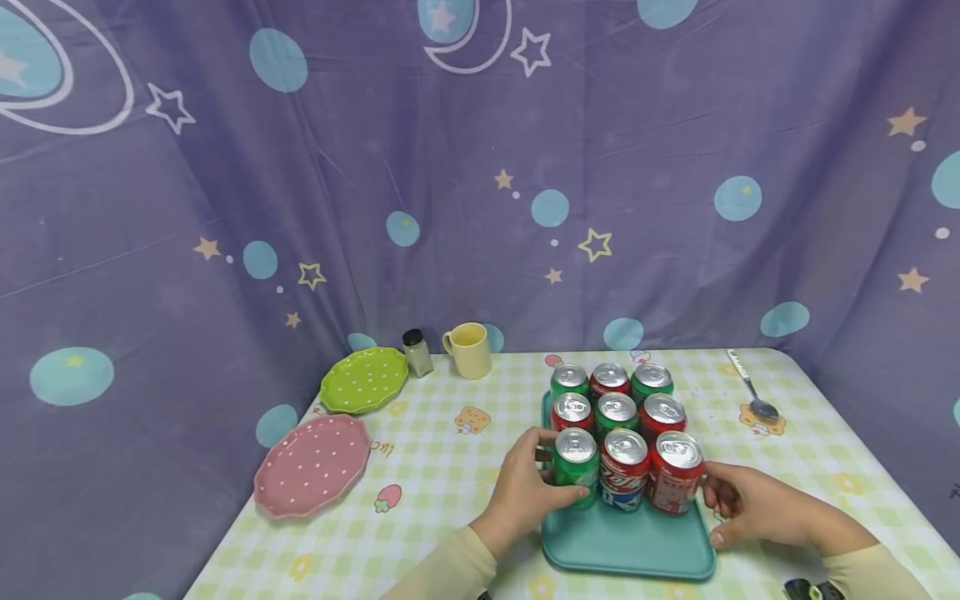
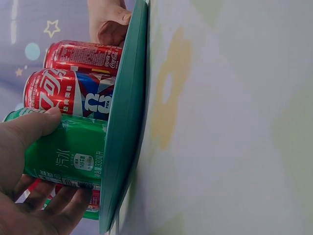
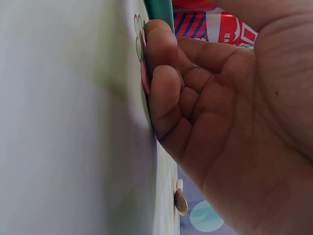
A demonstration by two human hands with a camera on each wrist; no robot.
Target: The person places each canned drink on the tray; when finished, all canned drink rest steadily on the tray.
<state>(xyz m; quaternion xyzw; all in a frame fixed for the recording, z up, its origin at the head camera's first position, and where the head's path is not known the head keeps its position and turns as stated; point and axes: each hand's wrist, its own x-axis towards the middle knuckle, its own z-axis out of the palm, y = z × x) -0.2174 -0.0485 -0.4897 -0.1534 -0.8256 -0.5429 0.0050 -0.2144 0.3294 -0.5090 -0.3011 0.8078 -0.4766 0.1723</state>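
The left hand [image 1: 525, 487] gripped the green can [image 1: 576, 467] at the tray's [image 1: 630, 550] front-left corner — thumb over its side, fingers curled round it. The right hand [image 1: 750, 504] lay at the tray's right edge beside the red can [image 1: 675, 471], fingers curled against the tablecloth; what it pinched, if anything, I cannot tell. Nine cans stood packed three by three, probably to fit the tray, which sat near the table's [image 1: 450, 467] front edge.
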